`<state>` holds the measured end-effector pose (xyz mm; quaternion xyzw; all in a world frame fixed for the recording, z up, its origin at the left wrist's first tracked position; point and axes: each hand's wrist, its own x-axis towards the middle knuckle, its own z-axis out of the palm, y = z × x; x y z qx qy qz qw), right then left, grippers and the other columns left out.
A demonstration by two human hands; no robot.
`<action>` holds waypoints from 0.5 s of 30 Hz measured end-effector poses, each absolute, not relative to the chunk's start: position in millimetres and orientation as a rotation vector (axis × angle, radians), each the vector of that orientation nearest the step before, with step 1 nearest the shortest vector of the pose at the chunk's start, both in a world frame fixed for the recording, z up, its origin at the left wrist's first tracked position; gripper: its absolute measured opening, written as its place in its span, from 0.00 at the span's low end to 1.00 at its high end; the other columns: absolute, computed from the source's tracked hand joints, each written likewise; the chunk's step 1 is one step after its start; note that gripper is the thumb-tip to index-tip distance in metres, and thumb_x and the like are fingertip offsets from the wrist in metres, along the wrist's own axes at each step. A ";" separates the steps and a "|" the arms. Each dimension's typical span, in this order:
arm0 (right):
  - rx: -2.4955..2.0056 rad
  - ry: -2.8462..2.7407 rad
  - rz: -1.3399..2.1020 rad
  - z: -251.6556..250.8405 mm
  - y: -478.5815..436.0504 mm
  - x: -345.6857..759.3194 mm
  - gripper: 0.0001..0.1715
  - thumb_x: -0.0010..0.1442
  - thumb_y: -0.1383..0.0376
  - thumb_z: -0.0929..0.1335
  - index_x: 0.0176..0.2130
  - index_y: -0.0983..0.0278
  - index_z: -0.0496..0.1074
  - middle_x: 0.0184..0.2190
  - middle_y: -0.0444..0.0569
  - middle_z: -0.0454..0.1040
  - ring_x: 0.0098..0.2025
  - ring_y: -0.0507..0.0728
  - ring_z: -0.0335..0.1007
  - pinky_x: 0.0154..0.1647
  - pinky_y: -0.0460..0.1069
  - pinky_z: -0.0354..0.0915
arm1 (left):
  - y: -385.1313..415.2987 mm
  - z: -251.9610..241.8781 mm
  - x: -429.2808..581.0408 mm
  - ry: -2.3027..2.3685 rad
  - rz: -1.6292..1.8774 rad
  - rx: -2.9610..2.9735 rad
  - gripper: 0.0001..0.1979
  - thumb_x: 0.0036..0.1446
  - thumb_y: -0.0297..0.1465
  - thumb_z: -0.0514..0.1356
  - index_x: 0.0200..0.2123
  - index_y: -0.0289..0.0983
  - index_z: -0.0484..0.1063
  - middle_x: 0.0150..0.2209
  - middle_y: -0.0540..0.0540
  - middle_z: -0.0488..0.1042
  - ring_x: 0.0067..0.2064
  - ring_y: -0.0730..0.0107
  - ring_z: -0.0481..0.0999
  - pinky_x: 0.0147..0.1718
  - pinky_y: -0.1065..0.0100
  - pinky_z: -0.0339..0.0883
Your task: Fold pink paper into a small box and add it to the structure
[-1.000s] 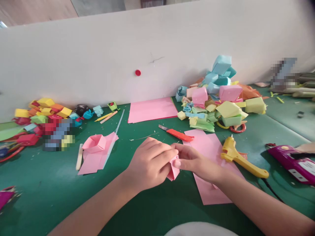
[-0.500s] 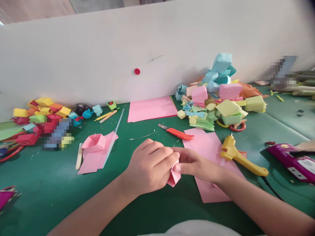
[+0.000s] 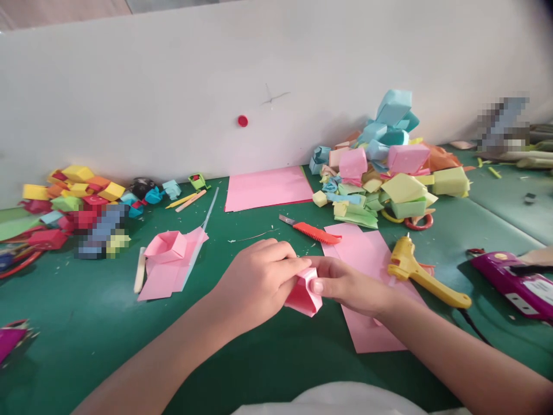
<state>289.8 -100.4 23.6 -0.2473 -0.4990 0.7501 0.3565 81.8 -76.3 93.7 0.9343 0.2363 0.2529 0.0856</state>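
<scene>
Between my hands is a small folded pink paper box (image 3: 305, 297), tilted, its lower part showing below the fingers. My left hand (image 3: 259, 279) is closed over its left side and hides much of it. My right hand (image 3: 341, 282) pinches the right edge, thumb on the near face. Left of my hands, another pink paper box (image 3: 166, 246) rests on pink paper pieces (image 3: 159, 283), with a clear glue stick (image 3: 199, 242) lying across them. Beyond my hands lies a red utility knife (image 3: 317, 233), its blade out.
A yellow glue gun (image 3: 415, 271) lies on pink sheets (image 3: 367, 328) at right. Piles of folded paper boxes stand at the back right (image 3: 397, 155) and left (image 3: 80, 190). A pink paper stack (image 3: 268, 189) lies by the white partition (image 3: 173, 98). A purple power strip (image 3: 510, 282) is far right.
The pink box has turned in my hands and more of its side shows now. My left hand has shifted slightly, its fingers less wrapped over the top.
</scene>
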 end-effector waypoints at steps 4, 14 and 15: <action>-0.647 -1.231 2.007 20.9 -100.8 291.3 0.28 0.60 0.51 0.75 0.52 0.65 0.75 0.39 0.50 0.77 0.38 0.53 0.74 0.42 0.49 0.69 | -80.3 93.3 83.6 0.888 0.806 2.657 0.13 0.62 0.21 0.59 0.41 0.40 0.82 0.32 0.50 0.77 0.33 0.71 0.74 0.30 0.70 0.68; -0.607 -1.157 2.104 26.6 -102.2 288.6 0.30 0.57 0.48 0.76 0.48 0.67 0.76 0.37 0.52 0.79 0.38 0.56 0.78 0.40 0.49 0.72 | -88.1 97.6 86.4 1.071 0.761 2.600 0.12 0.53 0.17 0.62 0.22 0.36 0.76 0.24 0.53 0.71 0.25 0.77 0.67 0.22 0.72 0.57; -0.582 -1.157 2.118 26.9 -102.4 288.3 0.29 0.58 0.48 0.75 0.48 0.68 0.76 0.37 0.53 0.80 0.39 0.56 0.78 0.40 0.50 0.73 | -88.6 98.8 86.4 1.100 0.737 2.575 0.12 0.53 0.18 0.62 0.22 0.36 0.76 0.24 0.53 0.71 0.24 0.77 0.67 0.22 0.73 0.57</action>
